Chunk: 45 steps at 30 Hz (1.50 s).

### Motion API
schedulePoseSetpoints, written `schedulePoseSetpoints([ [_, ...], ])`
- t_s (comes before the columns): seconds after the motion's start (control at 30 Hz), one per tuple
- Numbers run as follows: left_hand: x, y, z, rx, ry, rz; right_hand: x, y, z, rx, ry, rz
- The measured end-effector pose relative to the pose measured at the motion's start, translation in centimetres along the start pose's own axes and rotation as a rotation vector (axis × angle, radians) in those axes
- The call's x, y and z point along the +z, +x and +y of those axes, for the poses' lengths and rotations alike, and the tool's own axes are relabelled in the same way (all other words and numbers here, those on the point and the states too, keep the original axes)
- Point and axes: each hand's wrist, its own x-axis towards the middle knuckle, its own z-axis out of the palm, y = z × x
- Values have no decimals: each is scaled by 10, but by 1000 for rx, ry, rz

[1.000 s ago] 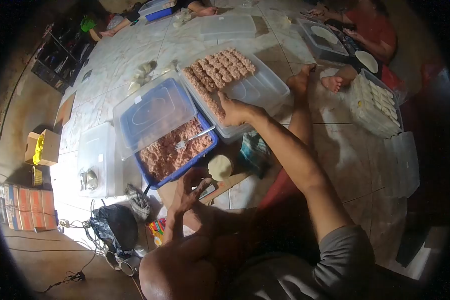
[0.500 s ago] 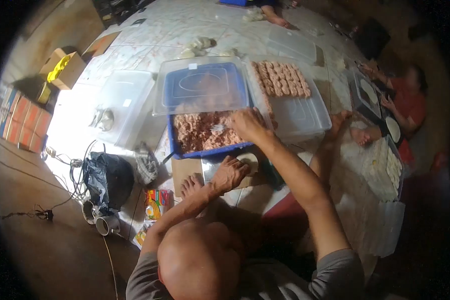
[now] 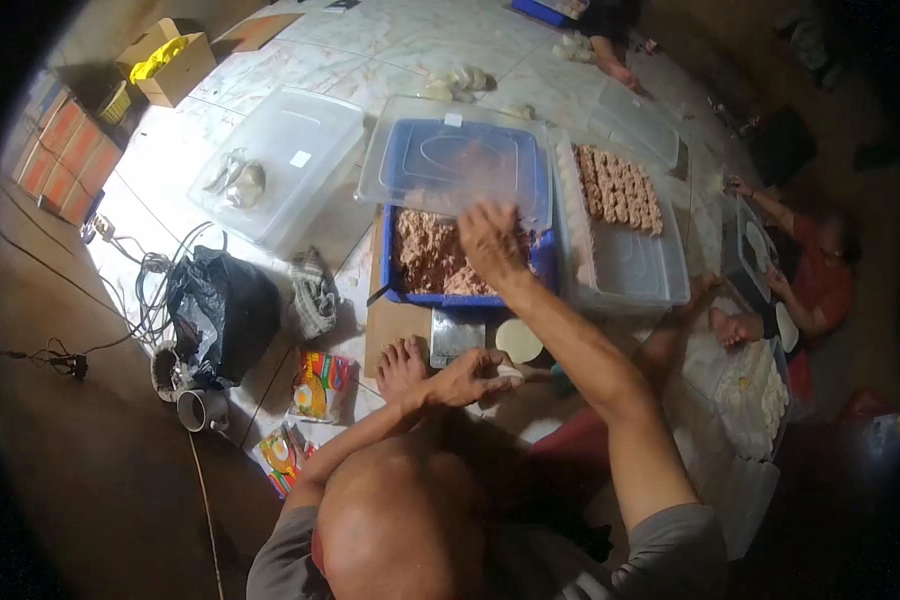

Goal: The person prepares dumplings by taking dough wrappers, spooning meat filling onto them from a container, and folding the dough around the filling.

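My right hand (image 3: 492,245) is over the blue tub (image 3: 465,299), at the edge of the clear lid (image 3: 380,180) lying across its far part. Its fingers look curled and are slightly blurred; what they grip is hidden. Pinkish minced filling (image 3: 425,250) lies heaped in the tub. Below the tub, my left hand (image 3: 465,380) pinches a pale dough wrapper (image 3: 510,375), its fingers closed around the edge. Just above that hand are a round pale stack of wrappers (image 3: 518,342) and a small flat scale (image 3: 457,335) on cardboard (image 3: 395,325).
At the right, a clear container (image 3: 635,270) holds rows of shaped meat portions (image 3: 618,190). Another clear container (image 3: 280,160) stands left. A black plastic bag (image 3: 225,310), cloth (image 3: 313,295), mug (image 3: 202,410) and noodle packets (image 3: 320,385) lie nearby. A person in red (image 3: 825,285) sits at right.
The view has shifted, so the tubs appear farther right. My left hand has drawn back from the scale and wrappers, now holding a wrapper. A fork-like metal piece by my right hand is no longer visible.
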Motion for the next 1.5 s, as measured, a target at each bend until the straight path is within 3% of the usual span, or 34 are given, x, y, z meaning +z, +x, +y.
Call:
schedulePoseSetpoints([
  [0.03,1,-1,2,12,2,7,10,-2,-6,-90,-130,-96],
  [0.1,-2,-7,7,51,173,19,18,-7,-10,-218,-55,43],
  [0.17,-6,-16,16,58,181,3,5,-15,6,-390,47,-88],
  [0.23,-10,-23,37,-100,150,38,0,-7,22,-329,178,-192],
  [0.27,-11,-13,11,32,-9,-17,-1,-4,21,-248,112,-96],
  [0.3,-10,-12,16,34,-7,-21,1,-3,21,-166,45,0],
  [0.33,-10,-10,21,-44,-22,-39,10,-2,12,-185,15,-148],
  [0.37,-12,-9,27,-122,-31,-54,12,-4,14,-183,12,-140],
  [0.47,-14,-14,34,-99,53,33,-6,-11,31,-198,468,-402],
  [0.5,-15,-15,34,-102,53,25,-14,-18,40,-190,467,-404],
  [0.6,-28,-17,20,-187,-366,109,-37,-39,66,79,674,-339],
  [0.63,-26,-12,22,-185,-361,101,-51,-45,71,84,669,-334],
  [0.7,-23,1,30,-130,-905,318,-77,-61,75,307,796,-183],
  [0.77,-32,15,38,-35,-1013,261,-86,-79,73,381,870,-100],
  [0.83,-38,23,53,66,-1080,291,-98,-95,61,585,903,22],
  [0.9,-38,29,66,134,-1097,262,-92,-111,42,521,807,196],
  [0.97,-29,29,85,201,-1114,233,-74,-129,22,437,589,204],
  [1.03,-17,26,109,213,-1212,302,-40,-146,-3,516,629,272],
  [1.07,-21,26,106,273,-1260,195,-46,-148,-11,492,630,372],
  [1.1,-15,28,108,354,-1226,269,-54,-144,-17,481,594,444],
  [1.17,-21,29,95,327,-1264,446,-53,-141,-26,374,653,554],
  [1.23,-18,28,102,303,-1396,339,-56,-152,-20,303,524,431],
  [1.3,-35,17,87,259,-1508,436,-63,-160,-12,152,457,313],
  [1.43,-54,-22,78,411,-1333,566,-68,-149,7,42,602,289],
  [1.47,-55,-33,81,365,-1243,738,-66,-138,11,70,719,338],
  [1.5,-50,-47,86,392,-1177,686,-66,-129,15,204,716,279],
])
